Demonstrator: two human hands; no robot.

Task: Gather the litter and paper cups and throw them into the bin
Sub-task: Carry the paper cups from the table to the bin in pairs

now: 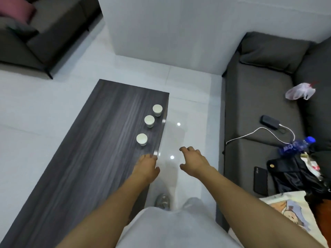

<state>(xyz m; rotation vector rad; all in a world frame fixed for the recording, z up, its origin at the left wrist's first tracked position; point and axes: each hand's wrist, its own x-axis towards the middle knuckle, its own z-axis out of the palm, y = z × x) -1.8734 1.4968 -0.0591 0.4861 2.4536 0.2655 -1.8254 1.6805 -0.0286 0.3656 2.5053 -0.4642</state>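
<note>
Three white paper cups stand upright in a row along the right edge of a dark wooden coffee table [93,149]: the nearest cup [141,139], the middle cup [149,121] and the far cup [157,110]. My left hand [146,169] reaches over the table's right edge, just short of the nearest cup, fingers relaxed and holding nothing. My right hand [194,161] hangs over the floor between table and sofa, fingers loosely spread, empty. A crumpled plastic bag [300,91] lies on the grey sofa [259,104] at the right. No bin is in view.
On the sofa lie a black power bank [270,121] with a white cable, a crushed blue water bottle [297,144], a black phone [260,179], a black bag [290,174] and a printed cushion [293,212]. Another sofa [32,42] stands at the far left. A white wall corner [161,33] juts out ahead.
</note>
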